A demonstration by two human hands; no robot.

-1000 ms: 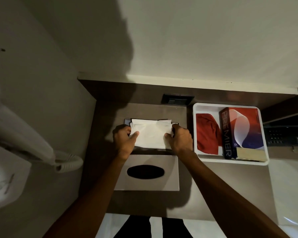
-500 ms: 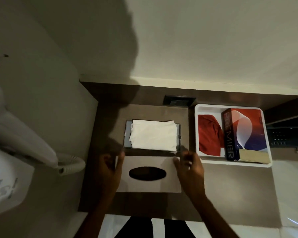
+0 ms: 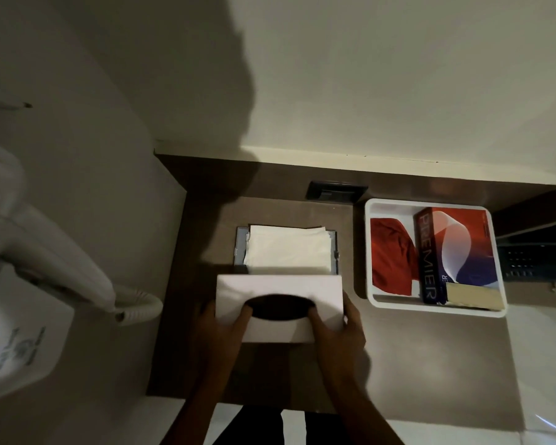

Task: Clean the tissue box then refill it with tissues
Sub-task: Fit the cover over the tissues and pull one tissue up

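Observation:
The white tissue box cover point(image 3: 280, 287) with its dark oval slot is lifted off the brown counter and held at both ends. My left hand point(image 3: 220, 329) grips its left end and my right hand point(image 3: 337, 329) grips its right end, thumbs at the slot's edges. Just beyond the cover lies the grey box base point(image 3: 334, 252) with a stack of white tissues point(image 3: 288, 252) on it. The cover's far edge overlaps the near edge of the stack.
A white tray point(image 3: 430, 309) at the right holds a red cloth point(image 3: 390, 255) and a red-and-blue tissue pack point(image 3: 456, 252). A wall-mounted white hair dryer point(image 3: 45, 252) with a coiled cord hangs at the left. A dark socket point(image 3: 336, 191) sits at the counter's back.
My hands left the tissue stack, came back to the cover and took hold of its ends. The cover has risen off the counter toward the tissues.

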